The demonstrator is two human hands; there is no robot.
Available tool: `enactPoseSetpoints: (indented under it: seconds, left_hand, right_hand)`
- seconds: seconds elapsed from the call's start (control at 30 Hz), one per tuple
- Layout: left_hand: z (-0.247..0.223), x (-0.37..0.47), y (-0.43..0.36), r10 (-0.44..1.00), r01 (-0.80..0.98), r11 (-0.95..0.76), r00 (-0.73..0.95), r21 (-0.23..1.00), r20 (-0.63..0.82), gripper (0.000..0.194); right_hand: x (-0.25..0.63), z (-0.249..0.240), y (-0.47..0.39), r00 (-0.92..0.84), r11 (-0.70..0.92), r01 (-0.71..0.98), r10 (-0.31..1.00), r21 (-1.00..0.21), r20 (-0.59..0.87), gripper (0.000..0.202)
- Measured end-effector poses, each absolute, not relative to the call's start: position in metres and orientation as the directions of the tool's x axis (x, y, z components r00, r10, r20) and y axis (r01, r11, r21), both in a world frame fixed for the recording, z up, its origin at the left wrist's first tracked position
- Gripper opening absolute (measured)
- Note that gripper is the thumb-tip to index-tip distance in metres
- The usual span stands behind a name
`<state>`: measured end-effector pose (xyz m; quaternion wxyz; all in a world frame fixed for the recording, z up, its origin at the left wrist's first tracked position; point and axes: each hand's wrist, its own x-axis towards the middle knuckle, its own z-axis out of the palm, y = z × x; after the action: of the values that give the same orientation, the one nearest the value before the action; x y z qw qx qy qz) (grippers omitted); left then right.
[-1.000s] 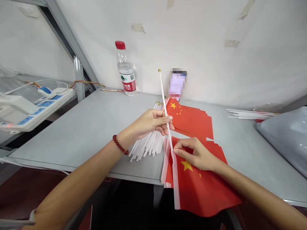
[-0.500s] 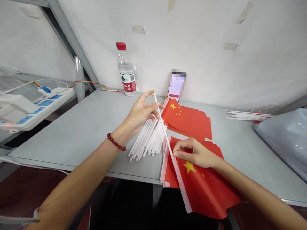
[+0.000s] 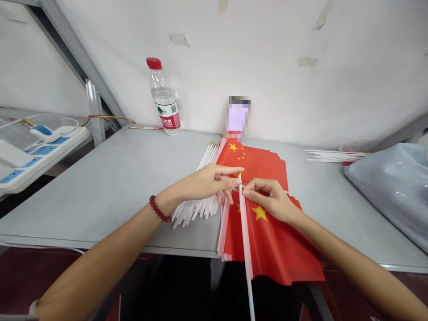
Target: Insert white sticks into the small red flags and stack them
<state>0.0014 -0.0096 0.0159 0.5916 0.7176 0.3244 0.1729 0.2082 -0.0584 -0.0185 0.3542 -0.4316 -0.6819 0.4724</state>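
Observation:
My left hand [image 3: 217, 180] grips the top of a white flagpole [image 3: 252, 303], its index finger resting at the gold tip. The pole runs through the white sleeve of a red flag [image 3: 277, 249] with yellow stars, and its lower end sticks out below the cloth. Thumb and fingers of my right hand [image 3: 269, 196] pinch the top corner of this flag beside the sleeve. Under it lies a stack of similar flags [image 3: 230, 243] at the table's front edge. Left of that is a bundle of white poles [image 3: 197, 207], partly covered by my left hand.
Behind the hands lie more flags [image 3: 267, 165], below a propped phone [image 3: 238, 116]. A water bottle [image 3: 167, 109] stands by the wall. White sticks [image 3: 334, 155] and a grey plastic bag [image 3: 391, 191] are at the right. A power strip [image 3: 47, 154] sits at the left.
The pole has slid down through the flag's sleeve, and its lower end now shows below. My left hand has come down towards my right hand. The view has shifted slightly.

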Motion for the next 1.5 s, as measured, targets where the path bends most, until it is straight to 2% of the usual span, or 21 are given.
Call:
enactPoseSetpoints:
  seconds: [0.17,0.27,0.37,0.53,0.67,0.73,0.83,0.93,1.0,1.07,1.13,1.2,1.33,1.5]
  left_hand:
    - [0.022,0.004,-0.016,0.552,0.293,-0.175,0.82,0.94,-0.153,0.05]
    - [0.023,0.004,-0.017,0.565,0.272,-0.092,0.806,0.958,-0.175,0.061]
    - [0.021,0.005,-0.017,0.561,0.246,0.018,0.8,0.969,-0.214,0.065]
    - [0.02,0.003,-0.018,0.532,0.28,0.014,0.811,0.96,-0.244,0.036]
    - [0.025,-0.003,-0.015,0.643,0.331,-0.07,0.736,0.941,-0.211,0.022]
    - [0.028,-0.005,-0.013,0.689,0.347,-0.067,0.695,0.936,-0.208,0.019]
    - [0.03,-0.006,-0.01,0.752,0.367,-0.042,0.624,0.929,-0.213,0.017]
    - [0.029,-0.007,-0.007,0.865,0.433,-0.066,0.474,0.899,-0.165,0.019]
    - [0.025,-0.01,-0.003,0.913,0.475,-0.077,0.388,0.877,-0.129,0.019]
    - [0.021,-0.014,0.003,0.93,0.497,-0.08,0.348,0.864,-0.115,0.018]
    - [0.017,-0.018,0.007,0.936,0.519,-0.071,0.329,0.852,-0.122,0.018]
    - [0.016,-0.02,0.01,0.936,0.556,-0.049,0.315,0.829,-0.156,0.018]
    - [0.018,-0.018,0.008,0.94,0.676,-0.023,0.266,0.737,-0.214,0.022]
    - [0.018,-0.021,0.012,0.958,0.812,-0.138,0.254,0.567,-0.131,0.035]
  right_hand:
    - [0.212,-0.018,-0.053,-0.283,0.191,0.229,0.951,-0.955,0.122,0.028]
    - [0.212,-0.019,-0.052,-0.215,0.179,0.201,0.967,-0.963,0.135,0.026]
    - [0.215,-0.018,-0.048,-0.04,0.153,0.124,0.988,-0.98,0.149,0.024]
    - [0.232,-0.012,-0.035,0.273,0.139,-0.001,0.953,-0.99,0.133,0.024]
    - [0.251,-0.013,-0.021,0.448,0.226,0.09,0.861,-0.97,0.242,0.026]
    - [0.258,-0.018,-0.014,0.465,0.26,0.159,0.831,-0.952,0.305,0.027]
    - [0.263,-0.025,-0.009,0.427,0.284,0.421,0.776,-0.861,0.465,0.029]
    - [0.259,-0.028,-0.011,0.276,0.307,0.739,0.673,-0.6,0.686,0.032]
    - [0.252,-0.027,-0.016,0.092,0.388,0.786,0.696,-0.481,0.712,0.026]
    - [0.244,-0.025,-0.022,-0.154,0.492,0.738,0.788,-0.461,0.596,0.018]
    - [0.235,-0.026,-0.029,-0.384,0.546,0.698,0.832,-0.463,0.401,0.017]
    - [0.227,-0.028,-0.035,-0.499,0.56,0.696,0.827,-0.45,0.257,0.022]
    - [0.218,-0.034,-0.041,-0.549,0.561,0.71,0.82,-0.426,0.165,0.028]
    - [0.217,-0.038,-0.04,-0.527,0.53,0.73,0.839,-0.431,0.14,0.028]
